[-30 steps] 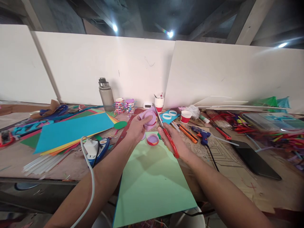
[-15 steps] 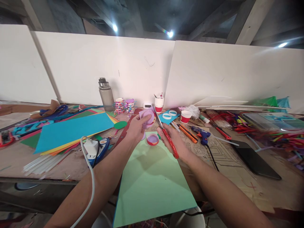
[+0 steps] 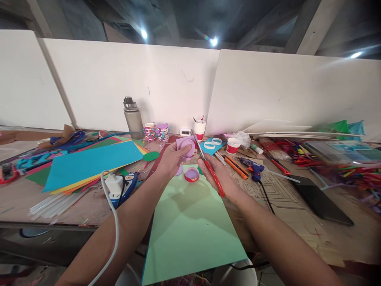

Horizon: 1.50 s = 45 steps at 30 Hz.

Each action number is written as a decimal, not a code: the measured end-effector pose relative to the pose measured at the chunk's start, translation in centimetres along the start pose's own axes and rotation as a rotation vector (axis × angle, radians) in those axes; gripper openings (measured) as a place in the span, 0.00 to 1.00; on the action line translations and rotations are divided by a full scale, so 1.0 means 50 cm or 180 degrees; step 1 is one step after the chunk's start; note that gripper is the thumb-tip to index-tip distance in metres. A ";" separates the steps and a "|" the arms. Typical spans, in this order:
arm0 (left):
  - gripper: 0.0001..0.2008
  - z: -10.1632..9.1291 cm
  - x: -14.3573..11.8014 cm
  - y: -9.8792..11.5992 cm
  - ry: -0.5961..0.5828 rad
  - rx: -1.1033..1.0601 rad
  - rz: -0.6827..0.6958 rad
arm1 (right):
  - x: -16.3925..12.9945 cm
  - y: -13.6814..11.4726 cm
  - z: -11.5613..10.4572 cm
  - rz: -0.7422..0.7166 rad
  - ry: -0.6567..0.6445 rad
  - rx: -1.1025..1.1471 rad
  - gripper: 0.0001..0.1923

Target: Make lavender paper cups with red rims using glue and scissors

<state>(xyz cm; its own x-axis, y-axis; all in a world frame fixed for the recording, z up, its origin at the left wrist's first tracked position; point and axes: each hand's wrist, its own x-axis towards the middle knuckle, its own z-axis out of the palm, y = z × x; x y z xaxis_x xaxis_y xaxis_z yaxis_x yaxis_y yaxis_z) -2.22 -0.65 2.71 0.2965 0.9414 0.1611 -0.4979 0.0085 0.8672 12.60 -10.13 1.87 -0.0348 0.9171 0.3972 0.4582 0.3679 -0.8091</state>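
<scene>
My left hand (image 3: pixel 170 160) pinches a piece of purple paper (image 3: pixel 188 148) with a round outline, its thumb lying on the face. A bit of red and yellow edge shows at the paper's right side; what it belongs to is partly hidden. My right hand (image 3: pixel 220 174) is closed around red-handled scissors (image 3: pixel 214 177), their blades pointing up and away beside the purple paper. Whether the blades touch the paper I cannot tell. Below both hands, a short red ring with a purple inside (image 3: pixel 191 174) lies on a light green sheet (image 3: pixel 196 230).
Coloured paper sheets (image 3: pixel 95 163) and a white plug (image 3: pixel 114 184) on a blue device lie left. Behind stand a bottle (image 3: pixel 133 121), two decorated cups and a timer (image 3: pixel 185 132). To the right are a paper cup (image 3: pixel 233 146), a utility knife (image 3: pixel 235 167), a glue gun (image 3: pixel 255 171) and a phone (image 3: pixel 320 200).
The purple paper and the left hand have shifted very slightly. The scissors have moved a little to the right along with the right hand.
</scene>
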 end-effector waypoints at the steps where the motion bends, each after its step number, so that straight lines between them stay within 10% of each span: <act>1: 0.23 0.000 0.000 0.001 -0.0006 0.0009 0.0009 | -0.001 0.000 0.000 0.0016 -0.0017 0.0018 0.15; 45: 0.23 -0.005 0.005 -0.010 0.0043 -0.0067 -0.0068 | 0.001 0.018 0.012 0.0153 0.0081 0.0115 0.16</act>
<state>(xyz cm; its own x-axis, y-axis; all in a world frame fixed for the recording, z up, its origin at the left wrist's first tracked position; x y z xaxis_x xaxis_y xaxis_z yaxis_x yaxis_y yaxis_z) -2.09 -0.34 2.20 0.2963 0.9454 0.1360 -0.5085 0.0356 0.8603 12.45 -9.67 0.91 0.0095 0.9298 0.3680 0.4266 0.3291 -0.8425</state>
